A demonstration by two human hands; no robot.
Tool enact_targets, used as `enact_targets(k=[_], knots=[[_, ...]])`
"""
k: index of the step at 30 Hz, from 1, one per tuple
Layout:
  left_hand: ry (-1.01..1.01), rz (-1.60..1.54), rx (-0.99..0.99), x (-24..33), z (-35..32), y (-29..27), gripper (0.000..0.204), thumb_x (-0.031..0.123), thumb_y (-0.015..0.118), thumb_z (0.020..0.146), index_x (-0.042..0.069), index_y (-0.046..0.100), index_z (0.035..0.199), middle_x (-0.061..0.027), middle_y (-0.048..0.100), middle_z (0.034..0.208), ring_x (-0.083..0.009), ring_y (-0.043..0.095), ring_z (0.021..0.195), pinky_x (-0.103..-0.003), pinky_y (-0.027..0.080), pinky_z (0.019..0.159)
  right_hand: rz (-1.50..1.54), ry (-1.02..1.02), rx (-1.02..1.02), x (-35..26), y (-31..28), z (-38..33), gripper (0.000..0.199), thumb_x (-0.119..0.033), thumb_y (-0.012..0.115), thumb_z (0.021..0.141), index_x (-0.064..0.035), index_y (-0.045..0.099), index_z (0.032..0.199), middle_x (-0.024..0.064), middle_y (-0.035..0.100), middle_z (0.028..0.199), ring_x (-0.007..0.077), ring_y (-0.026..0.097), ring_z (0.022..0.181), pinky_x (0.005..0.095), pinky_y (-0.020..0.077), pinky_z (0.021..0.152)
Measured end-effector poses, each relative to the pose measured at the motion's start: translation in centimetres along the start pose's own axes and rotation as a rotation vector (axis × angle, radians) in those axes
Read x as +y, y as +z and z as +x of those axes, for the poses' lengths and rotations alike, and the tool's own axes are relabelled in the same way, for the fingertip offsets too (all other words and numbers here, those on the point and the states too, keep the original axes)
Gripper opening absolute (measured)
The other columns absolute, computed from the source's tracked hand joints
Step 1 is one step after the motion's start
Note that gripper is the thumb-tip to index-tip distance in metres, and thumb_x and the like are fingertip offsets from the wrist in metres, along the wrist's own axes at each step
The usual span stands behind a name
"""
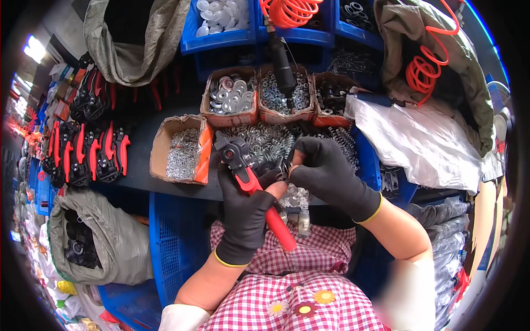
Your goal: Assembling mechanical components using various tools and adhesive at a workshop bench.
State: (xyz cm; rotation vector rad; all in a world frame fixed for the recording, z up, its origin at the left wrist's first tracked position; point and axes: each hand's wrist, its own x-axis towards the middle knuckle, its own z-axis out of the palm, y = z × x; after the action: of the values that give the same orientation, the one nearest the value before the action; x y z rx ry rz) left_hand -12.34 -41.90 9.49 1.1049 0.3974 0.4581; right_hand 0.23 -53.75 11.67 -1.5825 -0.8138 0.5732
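My left hand (242, 218), in a black glove with bare fingertips, is closed round a red-handled hand tool (280, 230). The tool's black head, with a round pivot, points up and away, and its red handle slants down toward my lap. My right hand (331, 174), gloved the same way, is closed in a pinch close to the tool's black lower part. What its fingers hold is too small and covered to make out. Just below the hands stands a worn metal fixture (298, 201). Behind them lies a heap of metal rings and springs (265, 140).
Cardboard boxes of small metal parts (179, 151), washers (232, 96) and nuts (270, 91) surround the hands. A black air screwdriver (281, 69) hangs from a red coiled hose (290, 14). Similar red-handled tools (91, 151) lie at left, above a sack (105, 237). Blue bins (221, 41) stand behind.
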Motion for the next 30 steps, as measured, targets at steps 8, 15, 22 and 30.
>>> enact_targets(k=[8, 15, 22, 30], knots=[[-0.016, -0.194, 0.118, 0.2, -0.5, 0.4, 0.075, -0.006, 0.067, 0.08, 0.013, 0.027, 0.14, -0.0056, 0.051, 0.116, -0.0159, 0.059, 0.102, -0.032, 0.051, 0.09, 0.241, 0.132, 0.034, -0.3, 1.0, -0.6, 0.01, -0.005, 0.066, 0.077, 0.0002, 0.058, 0.074, 0.0049, 0.064, 0.067, 0.0084, 0.062, 0.063, 0.0242, 0.0514, 0.058], [0.011, -0.072, 0.131, -0.6, -0.4, -0.1, 0.078, -0.008, 0.067, 0.079, 0.013, 0.026, 0.141, -0.0062, 0.052, 0.113, -0.0168, 0.062, 0.097, -0.03, 0.056, 0.081, 0.571, 0.317, 0.13, -1.1, 2.9, -1.0, 0.004, -0.005, 0.057, 0.086, -0.0017, 0.057, 0.084, 0.006, 0.064, 0.076, 0.0107, 0.063, 0.066, 0.0248, 0.0553, 0.067], [-0.058, -0.209, 0.083, -0.5, -0.5, -1.1, 0.077, -0.01, 0.064, 0.08, 0.016, 0.025, 0.142, -0.0077, 0.057, 0.109, -0.0184, 0.064, 0.092, -0.031, 0.058, 0.072, 0.658, 0.363, 0.039, -0.7, 3.0, -1.6, 0.009, -0.01, 0.055, 0.089, -0.0023, 0.057, 0.086, 0.0066, 0.063, 0.081, 0.0136, 0.065, 0.07, 0.0275, 0.0562, 0.068], [-0.047, -0.168, 0.033, -1.0, -0.8, -2.2, 0.065, -0.002, 0.055, 0.089, 0.019, 0.028, 0.144, -0.0064, 0.056, 0.113, -0.0178, 0.063, 0.09, -0.034, 0.057, 0.076, 0.732, 0.435, 0.01, -1.4, 2.9, -1.6, 0.012, -0.013, 0.054, 0.09, -0.0015, 0.056, 0.087, 0.0093, 0.063, 0.085, 0.017, 0.067, 0.073, 0.0306, 0.0577, 0.07]])
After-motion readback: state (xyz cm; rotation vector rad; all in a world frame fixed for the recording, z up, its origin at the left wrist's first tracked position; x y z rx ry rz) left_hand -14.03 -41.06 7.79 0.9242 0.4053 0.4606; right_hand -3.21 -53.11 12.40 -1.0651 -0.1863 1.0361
